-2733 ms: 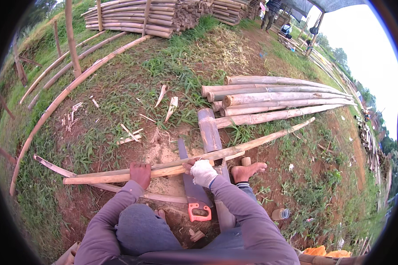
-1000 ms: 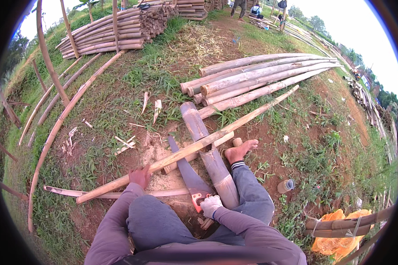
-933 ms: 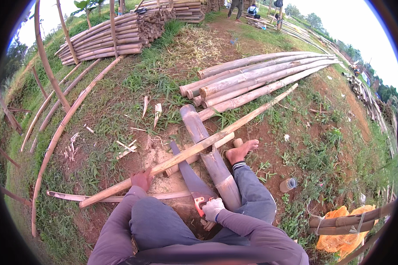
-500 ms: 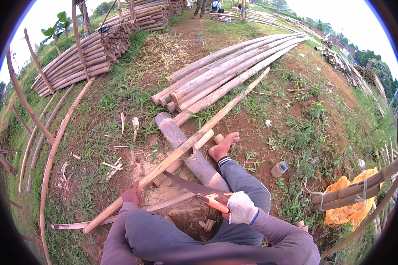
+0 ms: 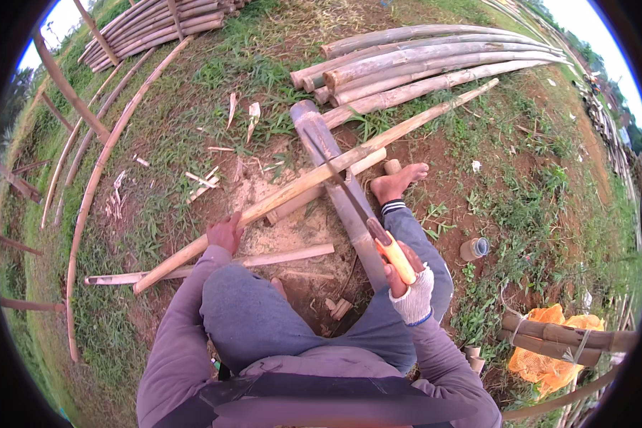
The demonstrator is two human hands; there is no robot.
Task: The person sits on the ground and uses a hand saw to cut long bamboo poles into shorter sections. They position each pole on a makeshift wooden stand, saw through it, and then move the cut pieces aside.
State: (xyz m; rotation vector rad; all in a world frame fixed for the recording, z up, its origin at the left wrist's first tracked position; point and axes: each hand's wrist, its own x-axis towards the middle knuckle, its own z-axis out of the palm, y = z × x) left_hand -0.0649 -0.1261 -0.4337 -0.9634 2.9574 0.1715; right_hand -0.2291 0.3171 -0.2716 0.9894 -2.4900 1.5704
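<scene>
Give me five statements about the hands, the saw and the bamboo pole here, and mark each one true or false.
1. The right hand holds a saw by its orange handle. True.
2. The left hand lies flat on the grass, away from any pole. False: it grips the long bamboo pole that lies slanted across the ground.
3. The saw blade points away from the person, towards the thick log. True.
4. Both feet are in boots. False: the one foot in view, a bare foot, rests beside the pole.
5. The right hand is bare. False: it wears a white knitted wrap or glove that leaves the fingers free.
</scene>
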